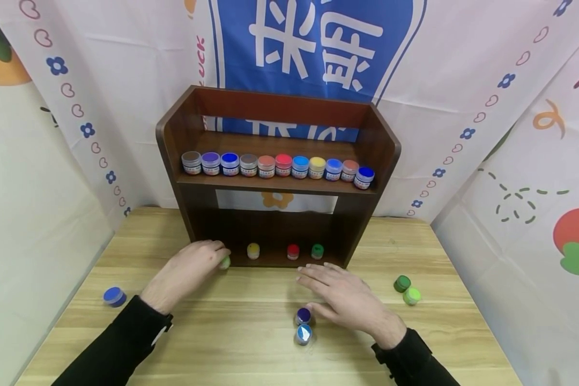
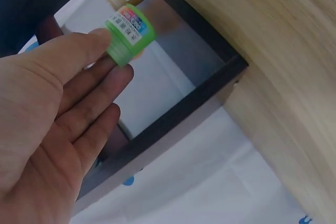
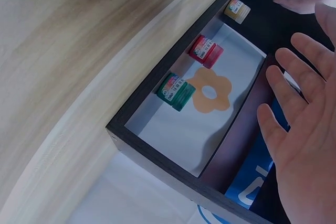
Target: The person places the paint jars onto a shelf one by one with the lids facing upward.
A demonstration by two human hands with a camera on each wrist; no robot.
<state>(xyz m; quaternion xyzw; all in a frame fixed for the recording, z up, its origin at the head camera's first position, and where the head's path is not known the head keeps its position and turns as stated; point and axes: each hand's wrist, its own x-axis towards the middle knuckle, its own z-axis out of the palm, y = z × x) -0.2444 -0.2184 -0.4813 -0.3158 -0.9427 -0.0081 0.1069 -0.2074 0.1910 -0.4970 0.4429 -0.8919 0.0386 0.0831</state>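
Observation:
My left hand (image 1: 189, 269) pinches a light green paint jar (image 2: 130, 29) between thumb and fingers at the left end of the lower shelf (image 1: 241, 262). To its right, a yellow jar (image 1: 253, 251), a red jar (image 1: 293, 252) and a dark green jar (image 1: 317, 251) stand spaced along that shelf. With fingers extended and holding nothing, my right hand (image 1: 346, 299) is over the table in front of the shelf's right half. Close to its thumb are a dark purple jar (image 1: 303, 316) and, nearer me, a blue jar (image 1: 303, 335).
Several paint jars with lids of mixed colours line the upper shelf (image 1: 270, 184) of the brown wooden rack (image 1: 388, 147). A blue-lidded jar (image 1: 114, 296) is at the table's left. On the right, a dark green-lidded jar (image 1: 402, 283) and a lime-lidded jar (image 1: 412, 296) sit together.

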